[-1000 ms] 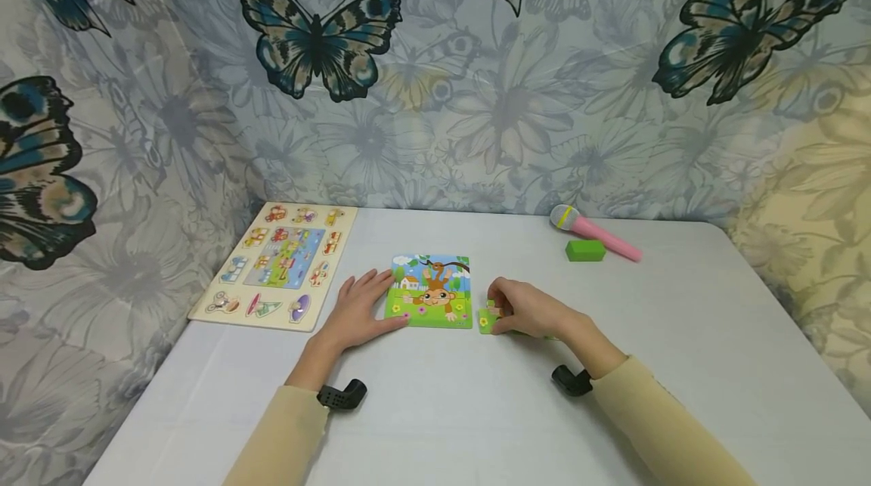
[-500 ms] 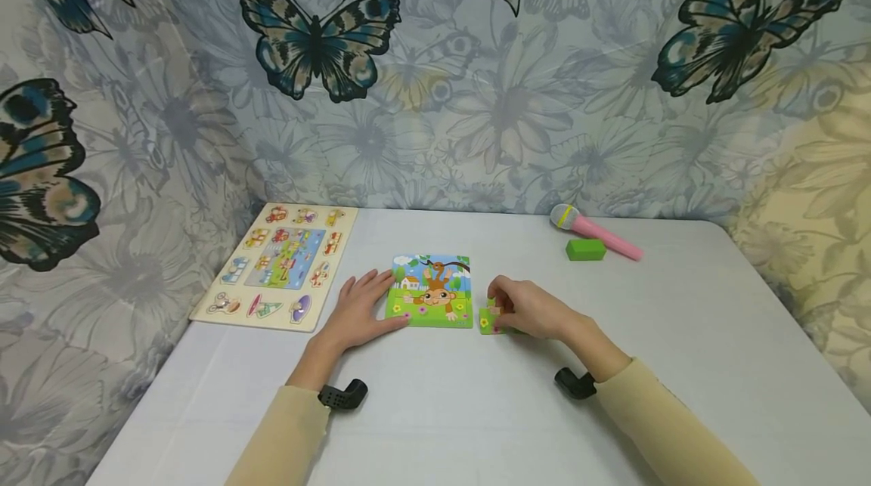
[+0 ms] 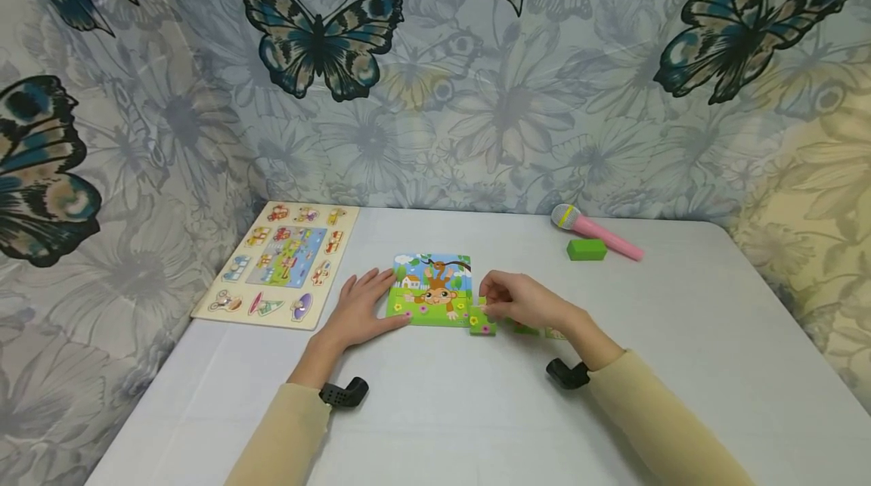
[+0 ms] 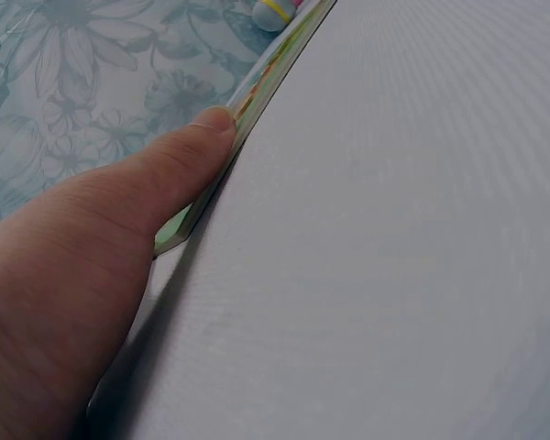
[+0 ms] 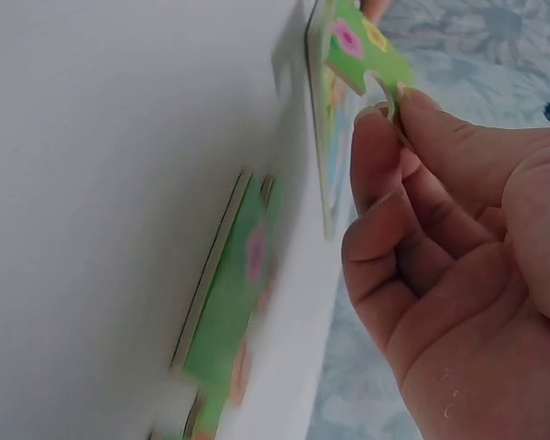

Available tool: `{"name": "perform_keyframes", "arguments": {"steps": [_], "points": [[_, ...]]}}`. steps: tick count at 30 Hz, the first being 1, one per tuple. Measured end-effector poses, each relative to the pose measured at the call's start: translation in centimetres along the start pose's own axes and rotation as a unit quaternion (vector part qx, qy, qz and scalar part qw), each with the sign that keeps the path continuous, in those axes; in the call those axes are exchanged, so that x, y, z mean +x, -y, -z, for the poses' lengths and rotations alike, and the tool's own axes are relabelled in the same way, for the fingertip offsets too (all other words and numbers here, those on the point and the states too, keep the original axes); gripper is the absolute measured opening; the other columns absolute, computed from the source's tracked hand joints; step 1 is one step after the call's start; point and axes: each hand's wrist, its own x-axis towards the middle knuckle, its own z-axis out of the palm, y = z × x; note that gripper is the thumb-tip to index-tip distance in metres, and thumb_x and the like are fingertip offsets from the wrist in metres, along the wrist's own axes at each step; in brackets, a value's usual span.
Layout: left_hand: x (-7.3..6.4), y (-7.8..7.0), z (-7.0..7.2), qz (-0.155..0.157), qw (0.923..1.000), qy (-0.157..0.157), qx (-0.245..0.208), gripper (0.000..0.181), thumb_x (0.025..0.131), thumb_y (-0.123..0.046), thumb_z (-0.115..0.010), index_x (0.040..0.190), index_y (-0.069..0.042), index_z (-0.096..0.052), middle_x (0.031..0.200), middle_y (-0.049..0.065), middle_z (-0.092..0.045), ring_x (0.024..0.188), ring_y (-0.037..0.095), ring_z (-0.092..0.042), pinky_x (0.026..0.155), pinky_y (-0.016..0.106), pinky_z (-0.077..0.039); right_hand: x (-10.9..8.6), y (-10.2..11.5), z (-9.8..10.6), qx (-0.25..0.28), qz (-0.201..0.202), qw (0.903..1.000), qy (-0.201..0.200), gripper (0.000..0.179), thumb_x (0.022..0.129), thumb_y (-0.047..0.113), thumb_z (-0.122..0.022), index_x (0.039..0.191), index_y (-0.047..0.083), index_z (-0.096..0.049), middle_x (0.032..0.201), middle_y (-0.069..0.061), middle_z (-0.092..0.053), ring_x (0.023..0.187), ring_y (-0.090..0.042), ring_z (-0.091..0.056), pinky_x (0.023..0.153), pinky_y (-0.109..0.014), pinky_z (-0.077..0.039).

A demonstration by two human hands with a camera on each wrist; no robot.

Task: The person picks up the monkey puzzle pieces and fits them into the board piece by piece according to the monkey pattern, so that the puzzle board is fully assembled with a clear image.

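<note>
The left hand [image 3: 357, 312] lies with fingers spread at the left side of a square monkey picture puzzle [image 3: 435, 286]; in the left wrist view its thumb [image 4: 188, 156] rests on the puzzle's corner. Between thumb and index finger, the right hand [image 3: 524, 301] pinches a green puzzle piece [image 3: 483, 325] printed with a pink and a yellow flower. That piece is raised off the table by the puzzle's lower right corner; whether they touch I cannot tell. More green puzzle pieces [image 5: 225, 307] lie on the table beneath the right hand, partly hidden in the head view.
A wooden board with small pictures [image 3: 279, 267] lies at the left. Farther back on the right are a pink toy microphone [image 3: 605, 236] and a green block [image 3: 586, 249]. A butterfly-patterned cloth [image 3: 435, 131] rises behind the white table [image 3: 435, 410].
The right hand has shifted slightly left with the pinched puzzle piece, bringing it to the puzzle's right edge. More of the pieces beneath that hand now show. The left hand stays in place.
</note>
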Motion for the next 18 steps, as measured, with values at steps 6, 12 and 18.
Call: {"name": "perform_keyframes", "arguments": {"steps": [6,12,18], "points": [[0.1,0.2,0.0,0.0,1.0,0.0,0.003,0.092,0.087,-0.064,-0.067,0.156,-0.01,-0.041,0.162,0.005,-0.034,0.151,0.028,-0.02,0.12,0.056,-0.005,2.6,1.0,-0.9,0.013,-0.002,0.9998,-0.013,0.02,0.094,0.01,-0.073,0.107,0.003,-0.06,0.088,0.0,-0.063,0.081,-0.017,-0.059,0.069,-0.029,-0.049],[0.3,0.5,-0.3,-0.007,1.0,-0.002,0.001,0.092,0.086,-0.066,-0.067,0.155,-0.01,-0.042,0.161,0.004,-0.035,0.151,0.028,-0.02,0.119,0.057,-0.006,5.2,2.1,-1.9,0.014,0.008,0.9998,-0.011,0.019,0.094,0.008,-0.072,0.108,0.002,-0.06,0.087,0.0,-0.062,0.08,-0.017,-0.059,0.071,-0.03,-0.05],[0.1,0.5,-0.3,-0.008,0.9999,-0.005,-0.009,0.092,0.086,-0.065,-0.068,0.154,-0.008,-0.043,0.161,0.006,-0.036,0.151,0.03,-0.021,0.119,0.058,-0.005,7.0,2.7,-3.0,0.013,0.011,0.9998,-0.009,0.019,0.095,0.008,-0.071,0.108,0.001,-0.059,0.089,0.0,-0.062,0.08,-0.015,-0.059,0.073,-0.029,-0.051]]}}
